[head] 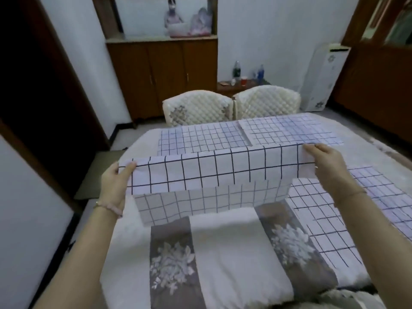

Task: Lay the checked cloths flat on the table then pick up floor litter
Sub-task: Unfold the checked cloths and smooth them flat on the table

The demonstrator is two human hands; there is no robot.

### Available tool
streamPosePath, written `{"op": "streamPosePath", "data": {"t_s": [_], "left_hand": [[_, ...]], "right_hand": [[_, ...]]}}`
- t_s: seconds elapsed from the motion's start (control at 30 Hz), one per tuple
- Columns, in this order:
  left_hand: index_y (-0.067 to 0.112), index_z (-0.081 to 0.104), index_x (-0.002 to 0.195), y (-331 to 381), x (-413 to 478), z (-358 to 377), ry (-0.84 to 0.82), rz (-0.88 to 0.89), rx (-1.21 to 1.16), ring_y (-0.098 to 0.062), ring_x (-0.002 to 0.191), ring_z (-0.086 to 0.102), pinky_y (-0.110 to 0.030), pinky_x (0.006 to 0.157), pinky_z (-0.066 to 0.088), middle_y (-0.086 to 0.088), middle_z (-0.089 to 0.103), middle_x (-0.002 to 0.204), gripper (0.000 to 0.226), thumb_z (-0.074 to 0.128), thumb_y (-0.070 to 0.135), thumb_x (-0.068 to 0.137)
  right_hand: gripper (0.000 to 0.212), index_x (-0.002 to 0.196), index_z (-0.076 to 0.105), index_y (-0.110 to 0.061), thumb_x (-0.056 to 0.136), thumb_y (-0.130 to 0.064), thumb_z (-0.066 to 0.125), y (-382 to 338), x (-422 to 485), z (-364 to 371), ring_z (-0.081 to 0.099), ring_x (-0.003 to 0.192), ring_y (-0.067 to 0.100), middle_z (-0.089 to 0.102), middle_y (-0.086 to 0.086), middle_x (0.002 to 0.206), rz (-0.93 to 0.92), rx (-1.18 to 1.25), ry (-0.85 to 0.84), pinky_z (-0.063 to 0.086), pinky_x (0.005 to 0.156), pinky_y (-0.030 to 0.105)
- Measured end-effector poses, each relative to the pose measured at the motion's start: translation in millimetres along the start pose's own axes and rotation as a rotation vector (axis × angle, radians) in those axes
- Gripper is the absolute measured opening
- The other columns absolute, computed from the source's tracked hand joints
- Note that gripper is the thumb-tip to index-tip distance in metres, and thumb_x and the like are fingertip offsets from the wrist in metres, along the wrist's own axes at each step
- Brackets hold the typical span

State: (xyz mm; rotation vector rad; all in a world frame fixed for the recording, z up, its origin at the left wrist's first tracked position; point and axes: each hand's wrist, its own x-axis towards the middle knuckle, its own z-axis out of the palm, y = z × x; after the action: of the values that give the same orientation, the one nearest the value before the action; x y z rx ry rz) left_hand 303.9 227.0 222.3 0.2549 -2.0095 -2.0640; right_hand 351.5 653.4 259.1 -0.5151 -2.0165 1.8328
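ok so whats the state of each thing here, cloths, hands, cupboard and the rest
held cloth: lifted by its top corners, hanging, not yet flat
left hand: pinching its left corner
right hand: pinching its right corner
far left cloth: flat on the table
far right cloth: flat
near right cloth: flat
cupboard doors: closed
bottles: upright

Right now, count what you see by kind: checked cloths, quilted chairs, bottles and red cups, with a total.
Checked cloths, white fabric with dark grid lines: 4 (held cloth, far-left cloth, far-right cloth, near-right cloth)
Cream quilted chairs: 2 (left chair, right chair)
Plastic bottles: 2 (green-labelled bottle, blue bottle)
Red cup: 1
Total: 9
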Motion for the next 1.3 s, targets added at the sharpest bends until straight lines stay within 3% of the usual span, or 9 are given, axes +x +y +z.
{"op": "streamPosePath", "data": {"t_s": [0.13,0.3,0.4,0.5,0.6,0.77,0.97,1.07,1.3], "left_hand": [[0.021,0.067,0.082,-6,-25,-8,0.076,-0.012,0.005,-0.017,0.076,0.063,-0.035,0.075,0.052,-0.002,0.067,0.084,0.009,0.062,0.017,0.087],[0.011,0.065,0.096,-49,-61,-32,0.105,-0.172,0.079,-0.031,0.098,0.064,-0.048,0.089,0.051,-0.010,0.069,0.103,0.016,0.065,0.024,0.085],[0.017,0.064,0.096,-75,-87,-36,0.075,-0.243,0.115,-0.014,0.099,0.065,-0.033,0.088,0.053,0.007,0.072,0.096,0.019,0.069,0.029,0.082],[0.012,0.056,0.115,-102,-109,-33,0.086,-0.335,0.212,-0.022,0.121,0.049,-0.034,0.100,0.037,-0.002,0.058,0.120,0.031,0.064,0.022,0.086],[0.002,0.031,0.142,-127,-120,-32,0.087,-0.446,0.249,-0.029,0.137,0.032,-0.041,0.112,0.026,-0.013,0.034,0.149,0.065,0.062,0.020,0.088],[0.000,0.049,0.130,-150,-122,-32,0.087,-0.553,0.329,-0.031,0.121,0.050,-0.042,0.106,0.038,-0.016,0.053,0.133,0.053,0.067,0.019,0.084],[0.002,0.059,0.105,-153,-124,-32,0.077,-0.587,0.393,-0.023,0.077,0.062,-0.028,0.062,0.047,-0.014,0.066,0.093,0.022,0.063,0.006,0.084],[0.005,0.056,0.106,-158,-130,-43,0.054,-0.589,0.432,-0.029,0.085,0.062,-0.035,0.073,0.049,-0.018,0.064,0.102,0.025,0.065,0.004,0.082],[0.006,0.059,0.101,-170,-141,-46,0.124,-0.546,0.602,-0.030,0.086,0.061,-0.034,0.078,0.045,-0.017,0.066,0.099,0.023,0.067,0.005,0.080]], "right_hand": [[0.015,0.076,0.066,-0.016,0.088,-0.023,0.060,25,2,-1,0.058,0.075,0.020,0.065,0.000,0.074,0.031,-0.002,-0.079,0.045,0.068,0.030],[0.016,0.083,0.064,-0.008,0.088,-0.022,0.060,82,-23,-11,0.054,0.084,0.022,0.062,0.006,0.083,0.173,-0.043,-0.136,0.039,0.075,0.034],[0.025,0.092,0.062,0.000,0.088,-0.024,0.060,126,-45,-23,0.050,0.089,0.023,0.061,0.012,0.091,0.301,-0.130,-0.147,0.039,0.088,0.041],[0.024,0.088,0.063,0.002,0.089,-0.022,0.059,158,-64,-32,0.051,0.086,0.033,0.060,0.026,0.101,0.401,-0.226,-0.166,0.039,0.085,0.042],[0.013,0.083,0.065,-0.006,0.089,-0.015,0.060,170,-74,-35,0.047,0.084,0.025,0.058,0.011,0.085,0.484,-0.270,-0.172,0.039,0.095,0.045],[0.014,0.079,0.064,-0.004,0.090,-0.009,0.058,174,-75,-30,0.049,0.072,0.023,0.060,0.014,0.084,0.512,-0.303,-0.143,0.043,0.094,0.046],[0.023,0.106,0.062,0.009,0.090,-0.007,0.057,189,-69,-31,0.047,0.074,0.020,0.058,0.005,0.077,0.478,-0.350,-0.070,0.041,0.089,0.042],[0.028,0.111,0.064,0.005,0.086,-0.006,0.062,203,-67,-40,0.050,0.093,0.025,0.063,0.019,0.108,0.481,-0.369,-0.055,0.040,0.087,0.037],[0.006,0.087,0.069,-0.006,0.082,-0.009,0.067,216,-66,-43,0.057,0.089,0.030,0.068,0.018,0.097,0.444,-0.464,-0.077,0.044,0.080,0.038]]}}
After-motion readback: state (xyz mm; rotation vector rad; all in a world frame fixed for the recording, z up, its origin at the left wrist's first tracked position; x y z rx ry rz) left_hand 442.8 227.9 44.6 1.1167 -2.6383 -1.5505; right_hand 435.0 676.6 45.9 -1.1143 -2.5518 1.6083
